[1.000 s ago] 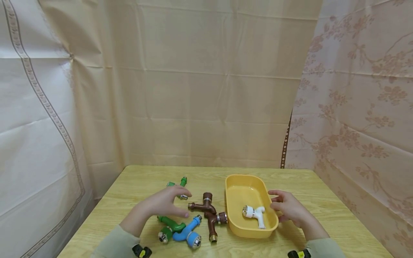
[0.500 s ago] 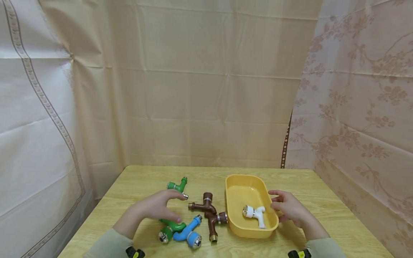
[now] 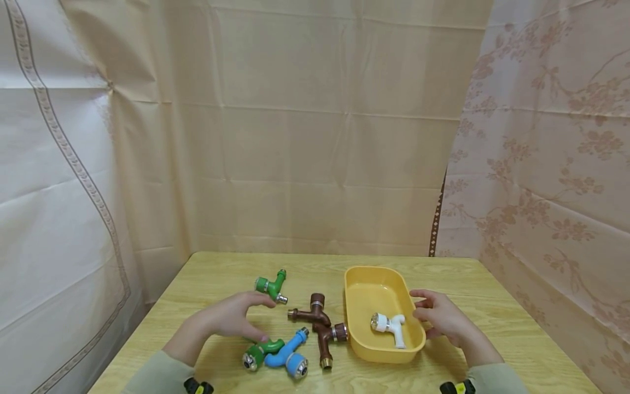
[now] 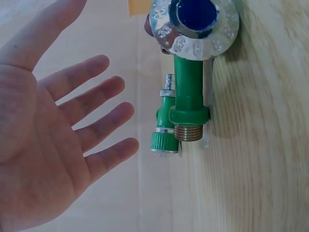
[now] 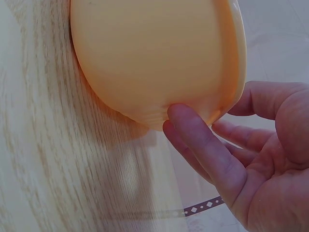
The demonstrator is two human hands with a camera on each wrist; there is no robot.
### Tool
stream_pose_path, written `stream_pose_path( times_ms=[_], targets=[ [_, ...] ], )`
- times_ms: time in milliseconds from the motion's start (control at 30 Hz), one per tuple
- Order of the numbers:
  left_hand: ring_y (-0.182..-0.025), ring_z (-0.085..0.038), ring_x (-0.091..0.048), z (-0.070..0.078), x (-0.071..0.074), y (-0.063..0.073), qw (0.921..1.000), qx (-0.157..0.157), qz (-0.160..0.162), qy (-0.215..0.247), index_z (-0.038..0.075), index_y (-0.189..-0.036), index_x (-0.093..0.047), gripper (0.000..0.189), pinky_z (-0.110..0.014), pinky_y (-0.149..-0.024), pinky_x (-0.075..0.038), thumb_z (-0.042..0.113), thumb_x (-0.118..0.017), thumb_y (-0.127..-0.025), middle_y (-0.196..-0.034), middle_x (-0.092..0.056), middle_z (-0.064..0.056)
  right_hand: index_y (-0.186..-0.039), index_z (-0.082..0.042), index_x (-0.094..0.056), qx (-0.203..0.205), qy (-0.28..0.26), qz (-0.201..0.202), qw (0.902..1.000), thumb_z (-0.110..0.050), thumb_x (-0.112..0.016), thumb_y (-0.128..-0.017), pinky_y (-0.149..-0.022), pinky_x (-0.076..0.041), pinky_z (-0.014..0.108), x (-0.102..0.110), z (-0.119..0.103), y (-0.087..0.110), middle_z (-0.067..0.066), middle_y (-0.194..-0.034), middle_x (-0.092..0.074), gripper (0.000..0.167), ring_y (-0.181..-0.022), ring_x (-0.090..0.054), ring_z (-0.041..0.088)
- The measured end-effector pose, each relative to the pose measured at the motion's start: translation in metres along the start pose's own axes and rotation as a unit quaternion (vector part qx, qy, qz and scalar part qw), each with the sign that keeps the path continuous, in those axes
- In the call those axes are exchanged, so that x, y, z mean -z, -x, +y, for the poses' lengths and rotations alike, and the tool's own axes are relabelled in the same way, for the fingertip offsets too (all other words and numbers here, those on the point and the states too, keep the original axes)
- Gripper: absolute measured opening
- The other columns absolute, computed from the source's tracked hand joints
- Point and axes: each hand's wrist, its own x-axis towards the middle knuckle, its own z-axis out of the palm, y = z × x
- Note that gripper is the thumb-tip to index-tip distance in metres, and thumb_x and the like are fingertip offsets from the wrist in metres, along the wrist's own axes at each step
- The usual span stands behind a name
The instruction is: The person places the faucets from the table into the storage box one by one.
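My left hand point(image 3: 228, 316) hovers over the left part of the table, palm facing right, fingers spread and holding nothing. Beneath its thumb lies a green faucet point(image 4: 189, 87), partly hidden in the head view. A blue faucet point(image 3: 287, 353) lies close beside that one. Farther back, near the fingertips, is another green faucet point(image 3: 270, 286). My right hand point(image 3: 443, 320) is at the right side of a yellow tray point(image 3: 384, 355), its fingertips against the outer wall in the right wrist view. Inside the tray lies a white faucet point(image 3: 391, 328).
Two brown faucets point(image 3: 315, 316) lie together between the blue faucet and the tray, the nearer one close to the tray wall. Everything stands on a wood-grain table point(image 3: 315, 265). Curtains point(image 3: 320, 137) hang behind it and on both sides.
My left hand has drifted leftward and a little down, uncovering more of the far green faucet. My right hand and the tray look unmoved.
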Motion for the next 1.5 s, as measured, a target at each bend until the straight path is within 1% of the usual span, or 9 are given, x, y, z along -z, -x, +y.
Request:
stream_pose_path(
  times_ms=[233, 400, 467, 667, 800, 900, 1133, 1333, 1500],
  targets=[
    [-0.138, -0.038, -0.043, 0.002, -0.002, 0.005, 0.9996, 0.012, -0.021, 0.011, 0.014, -0.139, -0.060, 0.071, -0.062, -0.108, -0.037, 0.037, -0.089, -0.079, -0.146, -0.053, -0.008, -0.151, 0.004, -0.039, 0.000, -0.002, -0.002, 1.0000, 0.002, -0.059, -0.096, -0.066, -0.061, 0.049, 0.000, 0.000, 0.000, 0.028, -0.125, -0.053, 0.058, -0.100, -0.064, 0.030],
    [-0.138, -0.039, -0.043, -0.003, -0.006, 0.006, 0.9991, 0.023, -0.034, 0.011, 0.011, -0.139, -0.060, 0.072, -0.063, -0.108, -0.036, 0.034, -0.090, -0.078, -0.146, -0.053, -0.008, -0.151, 0.005, -0.038, 0.004, -0.001, -0.007, 1.0000, 0.001, -0.059, -0.096, -0.066, -0.061, 0.049, 0.001, 0.000, 0.001, 0.029, -0.127, -0.052, 0.059, -0.099, -0.064, 0.030],
    [-0.138, -0.039, -0.043, -0.005, -0.007, 0.006, 0.9988, 0.024, -0.041, 0.014, 0.010, -0.139, -0.060, 0.073, -0.063, -0.108, -0.037, 0.034, -0.090, -0.078, -0.146, -0.053, -0.006, -0.151, 0.004, -0.039, 0.002, -0.004, -0.004, 1.0000, 0.002, -0.059, -0.096, -0.066, -0.061, 0.049, 0.000, 0.000, 0.001, 0.028, -0.127, -0.052, 0.059, -0.099, -0.064, 0.030],
    [-0.135, -0.040, -0.046, -0.010, -0.011, 0.005, 0.9976, 0.034, -0.056, 0.022, 0.013, -0.137, -0.062, 0.071, -0.063, -0.105, -0.039, 0.035, -0.090, -0.077, -0.143, -0.056, -0.004, -0.150, 0.005, -0.039, 0.002, -0.002, -0.002, 1.0000, 0.002, -0.060, -0.095, -0.066, -0.061, 0.048, 0.001, 0.002, 0.000, 0.028, -0.127, -0.051, 0.059, -0.099, -0.064, 0.030],
    [-0.133, -0.040, -0.049, -0.012, -0.012, 0.006, 0.9970, 0.043, -0.062, 0.020, 0.014, -0.135, -0.064, 0.067, -0.063, -0.104, -0.041, 0.033, -0.091, -0.076, -0.140, -0.058, -0.003, -0.150, 0.004, -0.040, 0.002, 0.000, -0.001, 1.0000, 0.001, -0.060, -0.095, -0.065, -0.061, 0.048, 0.001, 0.002, -0.001, 0.028, -0.127, -0.051, 0.059, -0.098, -0.065, 0.029],
    [-0.131, -0.039, -0.050, -0.013, -0.014, 0.006, 0.9973, 0.042, -0.061, 0.008, 0.015, -0.134, -0.065, 0.066, -0.062, -0.104, -0.041, 0.033, -0.091, -0.076, -0.138, -0.060, -0.002, -0.150, 0.005, -0.039, 0.003, 0.001, -0.003, 1.0000, 0.001, -0.060, -0.095, -0.065, -0.061, 0.049, 0.000, 0.001, -0.001, 0.029, -0.128, -0.052, 0.059, -0.098, -0.065, 0.029],
    [-0.128, -0.033, -0.054, -0.014, -0.016, 0.007, 0.9980, 0.029, -0.055, -0.008, 0.012, -0.133, -0.066, 0.067, -0.057, -0.105, -0.043, 0.033, -0.091, -0.074, -0.133, -0.064, 0.000, -0.151, 0.005, -0.038, 0.002, -0.001, -0.003, 1.0000, 0.001, -0.061, -0.094, -0.064, -0.061, 0.049, -0.001, 0.001, 0.000, 0.028, -0.126, -0.053, 0.061, -0.096, -0.065, 0.028],
    [-0.119, -0.024, -0.060, -0.017, -0.016, 0.006, 0.9963, 0.044, -0.068, 0.028, 0.012, -0.129, -0.069, 0.058, -0.050, -0.102, -0.046, 0.028, -0.090, -0.078, -0.122, -0.069, 0.003, -0.150, 0.006, -0.038, 0.005, -0.003, -0.006, 1.0000, 0.000, -0.061, -0.094, -0.064, -0.061, 0.049, -0.001, -0.002, 0.003, 0.028, -0.126, -0.053, 0.061, -0.095, -0.065, 0.028],
    [-0.116, -0.023, -0.061, -0.018, -0.016, 0.006, 0.9959, 0.043, -0.068, 0.040, 0.011, -0.127, -0.070, 0.055, -0.051, -0.101, -0.047, 0.027, -0.089, -0.078, -0.119, -0.069, 0.005, -0.150, 0.005, -0.039, 0.005, -0.002, -0.001, 1.0000, 0.000, -0.061, -0.094, -0.064, -0.061, 0.049, -0.001, -0.002, 0.003, 0.028, -0.126, -0.054, 0.061, -0.096, -0.065, 0.028]
  ],
)
